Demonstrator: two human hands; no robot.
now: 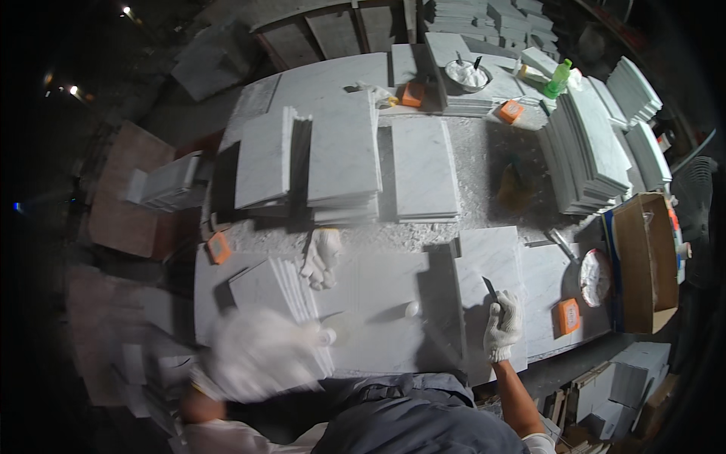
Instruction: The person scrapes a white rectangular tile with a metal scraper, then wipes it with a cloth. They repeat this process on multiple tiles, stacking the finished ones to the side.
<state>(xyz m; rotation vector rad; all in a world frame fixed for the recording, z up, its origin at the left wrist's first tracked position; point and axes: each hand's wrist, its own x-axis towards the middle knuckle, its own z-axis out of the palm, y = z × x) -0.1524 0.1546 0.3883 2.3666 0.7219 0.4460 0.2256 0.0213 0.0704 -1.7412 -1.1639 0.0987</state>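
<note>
In a white knit glove, my right hand (505, 321) rests over a white, grey-veined stone tile (484, 253) on the near side of the table. Its fingers are closed around a narrow dark blade (489, 286) that points up and left. My left hand (261, 352), also gloved, is smeared by motion above a fanned stack of tiles (283, 286) at the near left. A small white round piece (327, 337) shows beside its fingers; whether the hand holds it cannot be told. Between my hands another small white round piece (412, 309) lies on a tile.
Tile stacks (344, 155) stand across the dusty table, with a taller stack (582, 151) at right. A spare glove (323, 257), orange blocks (568, 316), a round dish of white paste (595, 276), a cardboard box (643, 265), a bowl of white paste (467, 76) and a green bottle (558, 79) surround the work.
</note>
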